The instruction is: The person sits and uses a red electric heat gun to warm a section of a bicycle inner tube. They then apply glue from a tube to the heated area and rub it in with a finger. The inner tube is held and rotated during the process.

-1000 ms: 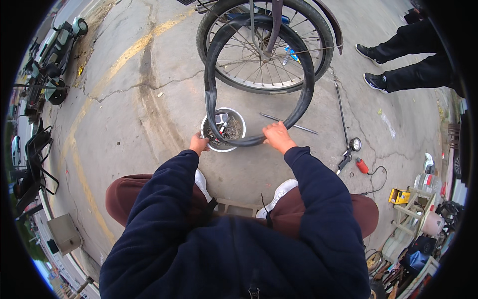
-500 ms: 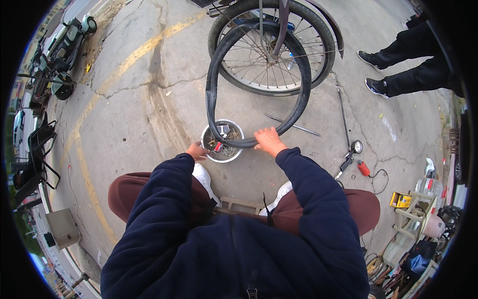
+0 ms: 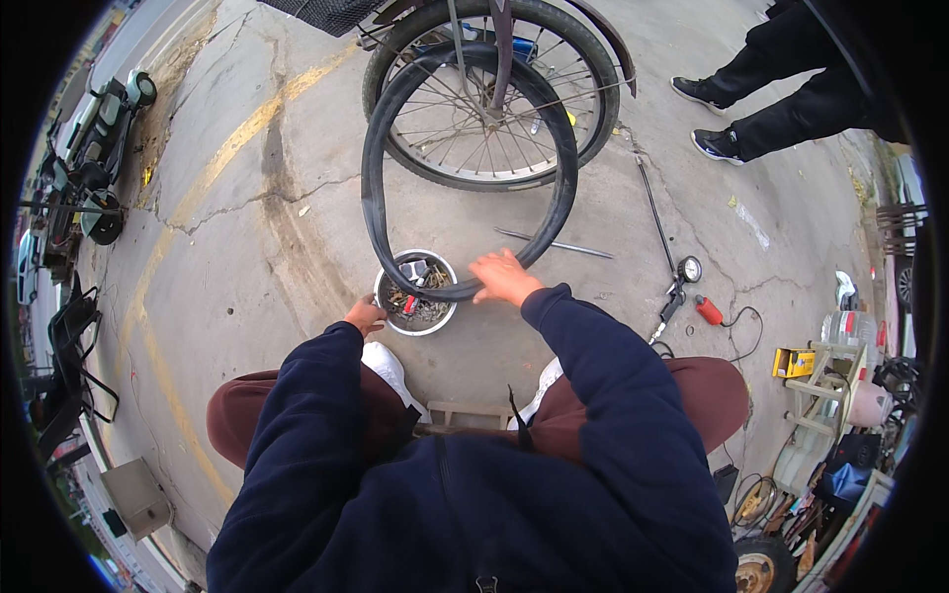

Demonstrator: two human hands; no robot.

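Observation:
A black bicycle inner tube (image 3: 372, 188) stands as a large loop in front of the bicycle wheel, its lower part crossing over a metal bowl. My right hand (image 3: 506, 278) is closed round the lower right of the tube. The round metal bowl (image 3: 444, 318) sits on the ground before me and holds many small loose bits, among them a red piece (image 3: 410, 305) and a grey-white block (image 3: 413, 270). My left hand (image 3: 366, 314) is at the bowl's left rim, its fingers closed on the edge.
Behind the tube stands a bicycle wheel (image 3: 587, 138). A metal rod (image 3: 568, 244) lies right of the tube. Farther right are an air gauge with hose (image 3: 689, 270) and a red-handled tool (image 3: 708, 310). A person in black trousers (image 3: 791, 117) stands at far right. Crates and tools crowd the lower right.
The whole view has shifted, so the scene sits farther left. The tube's left side looks rounder and less kinked. Both hands keep about the same places on tube and bowl.

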